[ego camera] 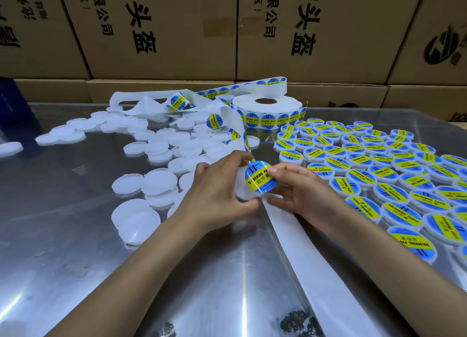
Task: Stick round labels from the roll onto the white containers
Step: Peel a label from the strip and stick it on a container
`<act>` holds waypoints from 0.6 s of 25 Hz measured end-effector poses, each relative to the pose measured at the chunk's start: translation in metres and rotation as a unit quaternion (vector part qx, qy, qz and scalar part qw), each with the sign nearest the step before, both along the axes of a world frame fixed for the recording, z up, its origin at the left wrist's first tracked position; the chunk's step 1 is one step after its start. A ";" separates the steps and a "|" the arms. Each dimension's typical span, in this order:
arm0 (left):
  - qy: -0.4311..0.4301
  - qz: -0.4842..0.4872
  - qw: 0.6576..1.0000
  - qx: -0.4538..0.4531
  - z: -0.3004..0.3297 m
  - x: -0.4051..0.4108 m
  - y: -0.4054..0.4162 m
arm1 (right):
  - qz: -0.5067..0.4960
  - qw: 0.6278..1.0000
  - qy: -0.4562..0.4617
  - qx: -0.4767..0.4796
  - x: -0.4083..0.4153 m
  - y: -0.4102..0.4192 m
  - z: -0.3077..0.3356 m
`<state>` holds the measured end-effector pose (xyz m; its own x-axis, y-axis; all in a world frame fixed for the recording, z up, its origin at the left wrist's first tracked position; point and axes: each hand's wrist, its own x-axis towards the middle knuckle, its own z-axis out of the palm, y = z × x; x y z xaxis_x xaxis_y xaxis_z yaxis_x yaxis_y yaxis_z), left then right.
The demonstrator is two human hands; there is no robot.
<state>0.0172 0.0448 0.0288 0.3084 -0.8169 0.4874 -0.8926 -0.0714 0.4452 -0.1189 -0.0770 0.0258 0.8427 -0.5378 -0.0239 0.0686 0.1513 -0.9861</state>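
Observation:
A round blue and yellow label point(260, 177) stands at the centre of the view, pinched at its right edge by my right hand point(300, 192). My left hand point(219, 192) grips a white container point(243, 194) just below and behind the label. The label roll point(267, 109) lies flat at the back of the table, its strip looping forward to my hands. Several unlabelled white containers point(156, 182) lie scattered on the left. Rows of labelled containers point(394, 185) cover the right side.
A bare backing strip point(310, 268) runs from my hands toward the near table edge. More used backing point(141, 104) is heaped at the back left. Cardboard boxes point(161, 28) wall off the far side of the shiny metal table point(63, 248).

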 end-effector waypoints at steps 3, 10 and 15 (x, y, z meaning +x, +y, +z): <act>-0.009 -0.029 0.999 -0.013 -0.002 -0.004 -0.001 | 0.000 1.000 -0.008 0.007 0.000 0.002 0.000; 0.085 -0.108 0.989 -0.058 0.002 -0.011 -0.001 | -0.011 1.000 -0.016 0.004 0.000 0.003 0.004; 0.093 -0.114 0.986 -0.080 0.003 -0.010 0.000 | -0.021 1.000 -0.023 -0.007 -0.001 0.005 0.006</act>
<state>0.0069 0.0451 0.0317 0.2208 -0.7932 0.5676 -0.7797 0.2060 0.5913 -0.1197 -0.0721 0.0314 0.8199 -0.5722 0.0213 0.1194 0.1345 -0.9837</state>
